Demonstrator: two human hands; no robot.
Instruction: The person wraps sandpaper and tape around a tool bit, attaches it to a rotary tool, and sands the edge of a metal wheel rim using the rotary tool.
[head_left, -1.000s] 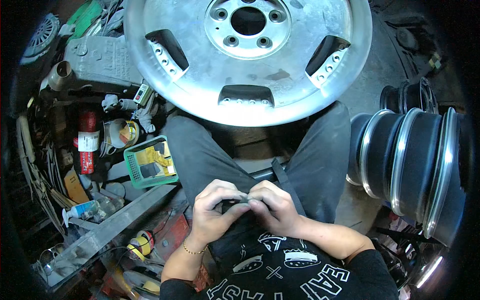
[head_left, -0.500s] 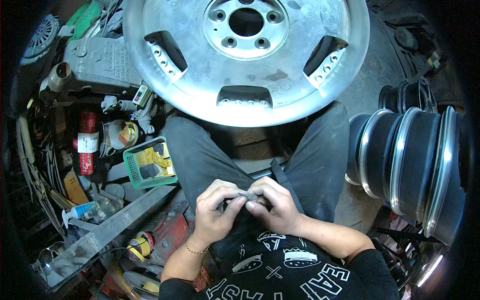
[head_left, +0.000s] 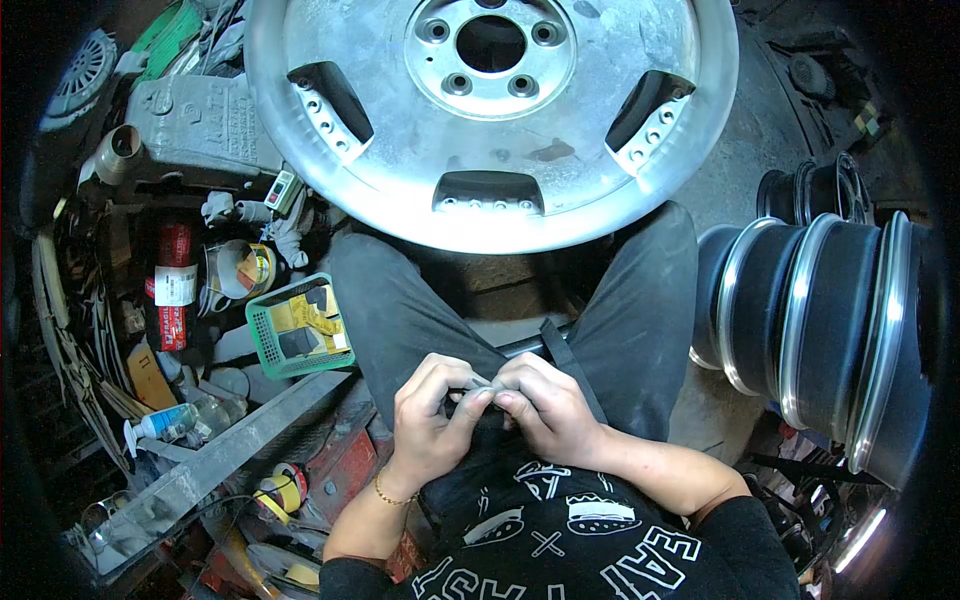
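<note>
Head view: one small grey piece [head_left: 484,388], seemingly, pinched between nearly closed fingertips of left hand [head_left: 432,415] and right hand [head_left: 552,405], near black shirt [head_left: 520,545]; one green basket [head_left: 265,338], holding yellow and dark pieces [head_left: 308,318].

Two hands [head_left: 543,405] are holding one grey piece [head_left: 481,391]; one large wheel rim [head_left: 410,180] is showing three slots [head_left: 487,190]. Also appearing is one green basket [head_left: 266,346].

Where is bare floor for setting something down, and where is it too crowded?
Bare floor shows between the large wheel and the stacked rims, with a smaller patch between the right leg and that stack. The left is crowded: green basket, spray bottle, metal beam.
</note>
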